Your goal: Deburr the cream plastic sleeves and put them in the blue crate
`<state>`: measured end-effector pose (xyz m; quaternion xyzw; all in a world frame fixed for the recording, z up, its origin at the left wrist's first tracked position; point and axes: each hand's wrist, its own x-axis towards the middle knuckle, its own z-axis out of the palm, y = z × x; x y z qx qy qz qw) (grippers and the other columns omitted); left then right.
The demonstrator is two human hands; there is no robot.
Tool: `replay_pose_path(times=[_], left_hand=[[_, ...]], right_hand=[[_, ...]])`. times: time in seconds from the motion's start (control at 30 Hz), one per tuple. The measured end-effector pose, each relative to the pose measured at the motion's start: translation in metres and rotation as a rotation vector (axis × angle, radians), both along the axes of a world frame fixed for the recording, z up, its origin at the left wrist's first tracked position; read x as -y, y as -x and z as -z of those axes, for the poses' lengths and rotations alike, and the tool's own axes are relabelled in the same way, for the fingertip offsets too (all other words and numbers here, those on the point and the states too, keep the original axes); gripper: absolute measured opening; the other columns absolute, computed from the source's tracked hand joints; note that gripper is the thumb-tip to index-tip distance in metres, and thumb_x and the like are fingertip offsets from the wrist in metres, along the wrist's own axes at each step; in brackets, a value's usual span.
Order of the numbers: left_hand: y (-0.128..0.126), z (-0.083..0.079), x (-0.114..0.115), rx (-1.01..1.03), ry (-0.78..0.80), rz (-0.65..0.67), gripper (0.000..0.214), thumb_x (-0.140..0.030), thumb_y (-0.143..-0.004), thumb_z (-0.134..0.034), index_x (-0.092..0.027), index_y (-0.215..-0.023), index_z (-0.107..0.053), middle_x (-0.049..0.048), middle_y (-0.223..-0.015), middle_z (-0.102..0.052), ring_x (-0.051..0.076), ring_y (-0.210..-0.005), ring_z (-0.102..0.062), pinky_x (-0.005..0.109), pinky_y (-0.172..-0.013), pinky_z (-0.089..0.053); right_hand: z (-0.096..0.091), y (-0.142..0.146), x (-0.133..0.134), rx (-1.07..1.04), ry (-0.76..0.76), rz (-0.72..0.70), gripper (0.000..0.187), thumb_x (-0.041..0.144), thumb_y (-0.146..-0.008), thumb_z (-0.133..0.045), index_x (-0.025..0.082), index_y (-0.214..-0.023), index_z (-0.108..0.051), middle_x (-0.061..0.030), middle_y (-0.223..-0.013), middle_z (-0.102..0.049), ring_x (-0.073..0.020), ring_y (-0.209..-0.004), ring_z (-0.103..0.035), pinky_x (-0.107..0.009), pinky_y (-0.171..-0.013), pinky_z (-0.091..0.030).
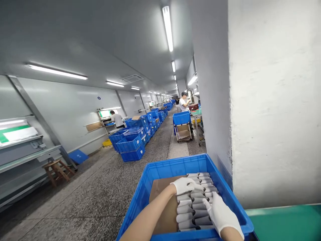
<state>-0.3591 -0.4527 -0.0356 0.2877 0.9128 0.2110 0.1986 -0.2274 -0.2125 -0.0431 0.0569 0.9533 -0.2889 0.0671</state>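
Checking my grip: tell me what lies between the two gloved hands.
In the head view, a stack of grey and white curved pieces lies between the left hand and the right hand, inside the blue crate.

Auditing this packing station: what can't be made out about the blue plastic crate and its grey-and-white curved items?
Head view:
Some grey-and-white curved items lie hidden under the white-gloved left hand and right hand.
The near wall of the blue plastic crate: cut off by the bottom edge.
Beneath the brown cardboard sheet: hidden by the sheet.
What the distant co-worker handles: too small.
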Motion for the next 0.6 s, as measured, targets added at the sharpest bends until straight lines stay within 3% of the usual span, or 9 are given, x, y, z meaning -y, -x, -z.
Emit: replay_pose_path(times=[0.13, 0.23, 0.37, 0.47, 0.6], left_hand=[[-0.001, 0.017, 0.032, -0.059, 0.094, -0.224, 0.043, -0.044, -0.104, -0.069, -0.017, -0.137, -0.067, 0.0111, -0.139, -0.068, 0.028, -0.122, -0.069, 0.050, -0.104, -0.062], [-0.007, 0.041, 0.036, -0.042, 0.132, -0.295, 0.044, -0.045, -0.103, -0.071, -0.015, -0.135, -0.068, 0.0094, -0.136, -0.069, 0.030, -0.120, -0.070, 0.048, -0.101, -0.063], [-0.001, 0.066, 0.030, -0.027, 0.147, -0.287, 0.042, -0.044, -0.104, -0.070, -0.017, -0.137, -0.067, 0.0110, -0.139, -0.068, 0.028, -0.122, -0.069, 0.049, -0.103, -0.062], [0.009, 0.073, 0.031, -0.002, 0.159, -0.255, 0.042, -0.043, -0.104, -0.070, -0.017, -0.137, -0.067, 0.0114, -0.140, -0.068, 0.028, -0.122, -0.069, 0.049, -0.103, -0.062], [0.012, 0.077, 0.031, -0.010, 0.173, -0.259, 0.041, -0.044, -0.104, -0.070, -0.017, -0.136, -0.068, 0.0104, -0.139, -0.068, 0.028, -0.121, -0.070, 0.047, -0.102, -0.063]], right_hand=[[0.012, 0.008, -0.002, 0.096, 0.047, -0.072, 0.060, 0.055, -0.104, -0.047, 0.021, -0.151, -0.062, -0.0182, -0.142, -0.075, -0.0382, -0.128, -0.075, -0.052, -0.115, -0.052], [0.016, 0.013, -0.004, 0.107, 0.041, -0.101, 0.057, 0.056, -0.100, -0.054, 0.026, -0.146, -0.067, -0.0161, -0.136, -0.078, -0.0381, -0.129, -0.075, -0.051, -0.116, -0.051], [0.021, 0.017, -0.005, 0.101, 0.023, -0.120, 0.048, 0.059, -0.096, -0.058, 0.028, -0.127, -0.076, -0.0155, -0.132, -0.080, -0.0394, -0.128, -0.075, -0.052, -0.114, -0.052], [0.021, 0.017, -0.005, 0.101, 0.013, -0.128, 0.043, 0.059, -0.096, -0.057, 0.030, -0.119, -0.078, -0.0146, -0.129, -0.081, -0.0385, -0.126, -0.076, -0.052, -0.113, -0.053], [0.013, 0.015, -0.003, 0.113, -0.009, -0.139, 0.045, 0.055, -0.099, -0.054, 0.027, -0.125, -0.077, -0.0170, -0.133, -0.079, -0.0378, -0.128, -0.075, -0.051, -0.113, -0.052]])
